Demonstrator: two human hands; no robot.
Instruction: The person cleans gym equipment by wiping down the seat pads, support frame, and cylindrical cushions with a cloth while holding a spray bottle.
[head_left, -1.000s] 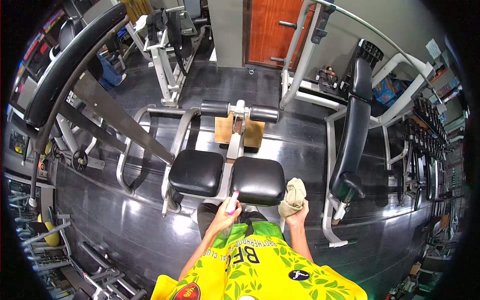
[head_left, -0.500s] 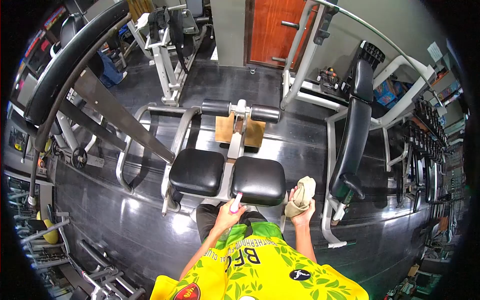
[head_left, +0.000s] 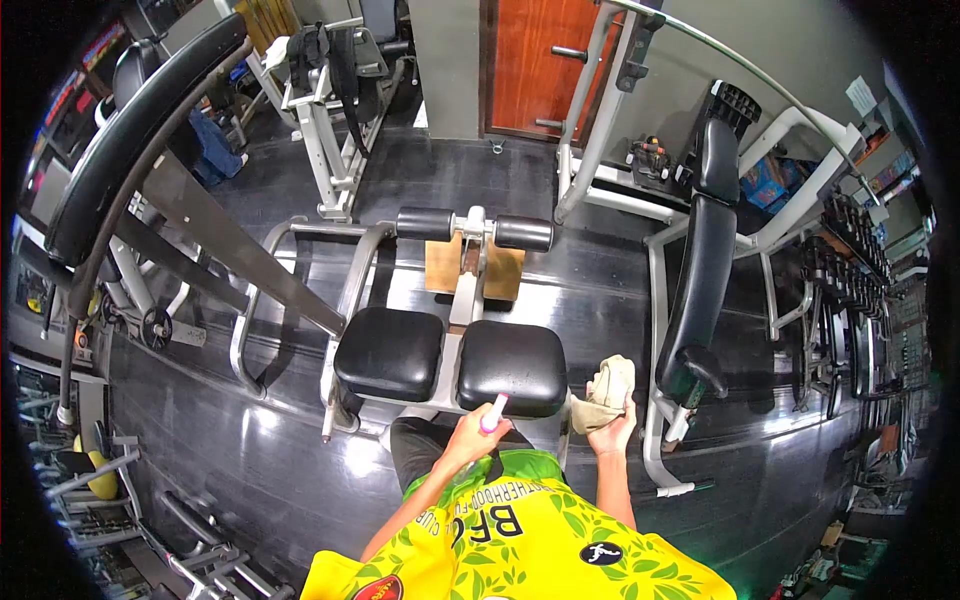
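Note:
My left hand [head_left: 474, 436] is closed around a small pink and white bottle [head_left: 494, 413], its tip tilted up over the front edge of the right black seat pad [head_left: 511, 368]. To the right, my right hand [head_left: 613, 434] grips a crumpled beige cloth [head_left: 607, 393] that rises above the fingers. The cloth is beside the right pad. A second black seat pad [head_left: 389, 352] lies to the left of the first. Neither hand touches a pad as far as I can tell.
Black foam rollers [head_left: 524, 234] stand beyond the pads. A padded bench [head_left: 697, 290] is at the right, with a dumbbell rack [head_left: 845, 265] behind it. A long metal arm [head_left: 230, 235] crosses the left. At the upper left, a person's leg [head_left: 215, 150] shows.
My left hand has moved right with the bottle, closer to the cloth. My right hand has shifted slightly right and turned with the cloth. The view has shifted slightly.

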